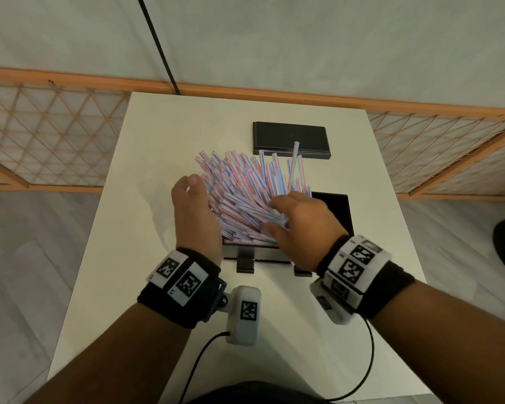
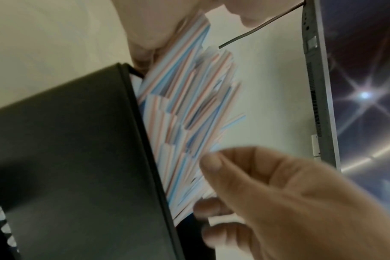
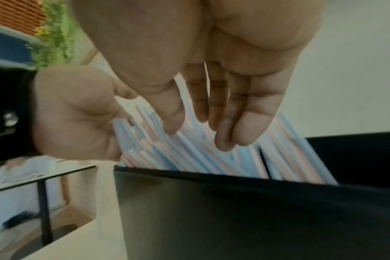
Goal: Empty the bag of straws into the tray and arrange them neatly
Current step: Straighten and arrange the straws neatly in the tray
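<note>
A large heap of thin plastic straws striped in pink, blue and white (image 1: 245,196) is seen standing in the black rectangular tray (image 1: 337,211), which sits near the front middle of the white tabletop (image 1: 146,147). The straws are fanned out: their lower ends are gathered at the near wall of the tray, while their long axes lean away from the person and splay toward the far left and far right, so that the upper tips overhang the tray's far edge and reach toward the flat black lid-like rectangle (image 1: 292,139) lying further back.

The heap is flanked by both hands. The left hand (image 1: 194,211) is set against the left flank of the heap with fingers loosely cupped, pressing rather than gripping. The right hand (image 1: 299,225) is laid on the near right part of the heap, with fingers nearly straight and fingertips (image 3: 225,140) touching the straw ends; nothing is pinched.

No bag can be made out in any view, so emptying is judged done and arranging to be in hand. The next move is judged to turn on the splay: the straws would have to be squeezed inward from both sides until their axes run parallel. The left hand appears nearer the widest lean.
</note>
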`<action>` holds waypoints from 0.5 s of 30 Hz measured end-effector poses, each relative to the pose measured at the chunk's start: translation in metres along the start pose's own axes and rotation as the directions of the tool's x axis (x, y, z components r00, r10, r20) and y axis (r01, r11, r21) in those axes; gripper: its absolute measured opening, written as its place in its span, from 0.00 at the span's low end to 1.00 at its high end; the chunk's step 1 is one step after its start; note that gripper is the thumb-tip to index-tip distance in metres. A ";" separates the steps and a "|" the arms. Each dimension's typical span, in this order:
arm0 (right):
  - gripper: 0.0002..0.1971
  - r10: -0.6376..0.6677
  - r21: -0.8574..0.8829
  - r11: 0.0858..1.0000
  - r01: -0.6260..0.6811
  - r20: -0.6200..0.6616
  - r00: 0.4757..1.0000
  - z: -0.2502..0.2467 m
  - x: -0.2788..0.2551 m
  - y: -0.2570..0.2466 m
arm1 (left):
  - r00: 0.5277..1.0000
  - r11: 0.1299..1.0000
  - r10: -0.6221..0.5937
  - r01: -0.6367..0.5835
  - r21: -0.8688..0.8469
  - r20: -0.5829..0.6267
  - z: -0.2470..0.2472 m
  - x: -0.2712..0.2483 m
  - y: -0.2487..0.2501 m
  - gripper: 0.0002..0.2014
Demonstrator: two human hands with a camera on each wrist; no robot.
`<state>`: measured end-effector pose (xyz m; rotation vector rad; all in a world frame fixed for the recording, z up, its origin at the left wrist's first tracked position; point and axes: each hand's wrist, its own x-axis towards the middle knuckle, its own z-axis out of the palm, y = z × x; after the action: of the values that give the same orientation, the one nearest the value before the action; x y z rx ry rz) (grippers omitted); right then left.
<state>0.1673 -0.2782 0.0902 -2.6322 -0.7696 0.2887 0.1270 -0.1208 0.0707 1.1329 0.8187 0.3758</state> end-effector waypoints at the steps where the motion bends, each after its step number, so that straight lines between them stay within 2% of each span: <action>1: 0.12 0.051 -0.002 0.999 -0.051 -0.026 0.998 -0.004 -0.003 0.009 | 1.000 1.000 -0.017 0.017 -0.023 -0.003 -0.001 0.001 0.001 0.38; 3: 0.16 0.241 -0.057 0.969 -0.240 0.006 0.971 -0.010 -0.005 0.033 | 1.000 0.999 -0.021 0.021 -0.038 -0.001 -0.003 0.000 0.002 0.44; 5: 0.25 0.432 -0.134 0.898 -0.419 0.090 0.897 -0.012 0.000 0.053 | 1.000 0.999 -0.024 0.024 -0.031 0.010 -0.005 -0.001 -0.005 0.48; 6: 0.29 0.484 -0.156 0.872 -0.464 0.121 0.867 -0.010 0.004 0.060 | 1.000 1.000 -0.019 0.020 -0.022 0.019 -0.004 -0.005 -0.006 0.48; 8: 0.30 0.491 -0.159 0.869 -0.468 0.170 0.854 -0.002 0.012 0.066 | 0.999 1.000 -0.014 0.013 0.003 0.029 -0.001 -0.010 -0.007 0.45; 11: 0.24 0.436 -0.170 0.898 -0.405 0.223 0.872 0.006 0.020 0.060 | 0.998 0.999 0.017 -0.019 0.036 0.060 0.004 -0.014 -0.007 0.42; 15: 0.14 0.344 -0.115 0.938 -0.328 0.180 0.921 0.003 0.023 0.057 | 0.999 0.999 0.003 -0.005 0.038 0.049 0.004 -0.009 -0.006 0.37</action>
<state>0.2124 -0.3084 0.0621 -2.8393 -0.3859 0.6349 0.1236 -0.1319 0.0691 1.1754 0.7837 0.3361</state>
